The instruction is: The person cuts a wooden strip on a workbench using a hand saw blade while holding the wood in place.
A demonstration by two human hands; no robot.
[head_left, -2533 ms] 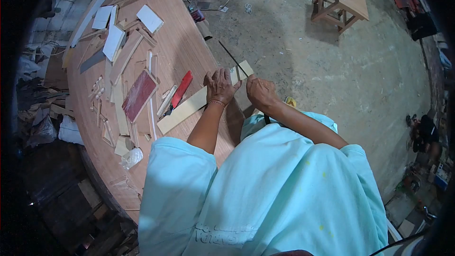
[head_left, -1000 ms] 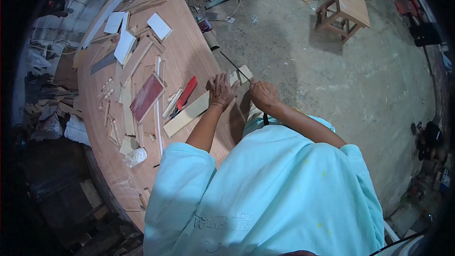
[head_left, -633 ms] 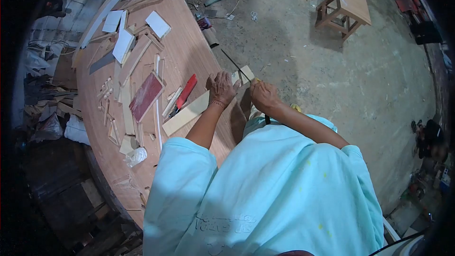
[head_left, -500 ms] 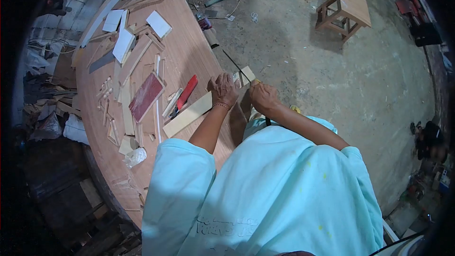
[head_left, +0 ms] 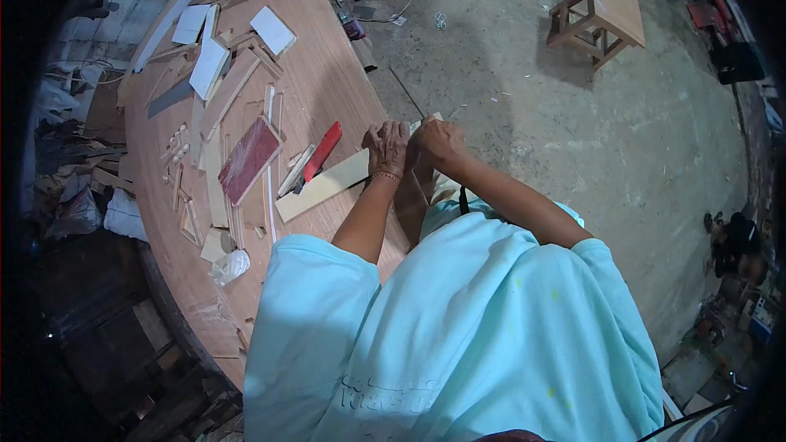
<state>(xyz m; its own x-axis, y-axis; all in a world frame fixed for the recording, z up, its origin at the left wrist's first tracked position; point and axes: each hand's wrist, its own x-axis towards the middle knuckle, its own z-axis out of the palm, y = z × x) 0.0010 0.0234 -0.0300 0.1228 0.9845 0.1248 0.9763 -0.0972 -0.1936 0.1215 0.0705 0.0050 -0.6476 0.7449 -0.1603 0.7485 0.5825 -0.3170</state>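
Note:
A pale wooden board (head_left: 323,187) lies across the edge of the workbench, its far end sticking out past the edge. My left hand (head_left: 386,147) presses down on it, fingers curled over the wood. Close beside it, my right hand (head_left: 440,146) is closed around the handle of a handsaw. The saw's thin dark blade (head_left: 404,90) shows nearly edge-on, pointing forward and left over the floor. My fist hides the handle, and the two hands cover the place where blade and board meet.
The workbench (head_left: 336,65) carries a red-handled tool (head_left: 324,151), a dark red panel (head_left: 250,161), white-faced offcuts (head_left: 273,30) and several wood strips. A wooden stool (head_left: 616,12) stands on the concrete floor (head_left: 622,164). Scrap wood and cables lie beyond the bench.
My right hand has moved forward and left with the saw, closer to my left hand. My left hand stays on the board. The view has shifted slightly.

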